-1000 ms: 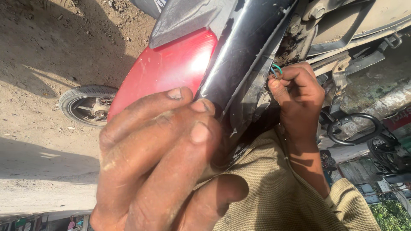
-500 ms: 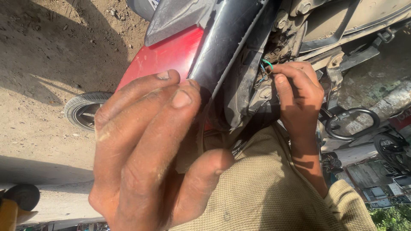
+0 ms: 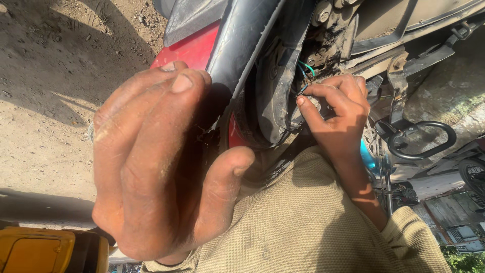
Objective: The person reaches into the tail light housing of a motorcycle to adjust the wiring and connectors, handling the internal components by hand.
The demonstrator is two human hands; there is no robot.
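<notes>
My left hand is very close to the camera, fingers curled side by side and thumb apart. Its fingertips lie by the red tail panel and black trim of a motorbike; it holds nothing that I can see. My right hand reaches under the tail and pinches a small pale fitting between thumb and fingers. Thin green and blue wires run from it up into the dirty frame. A khaki knit sleeve covers my arm below.
Bare sunlit dirt ground lies to the left. A yellow object sits at the bottom left corner. A black looped metal bar and a teal part stick out at the right, beyond my wrist.
The view has shifted, and the tyre at the left has gone out of sight as the yellow object came in. My left hand sits lower. My right hand stays on the wired fitting.
</notes>
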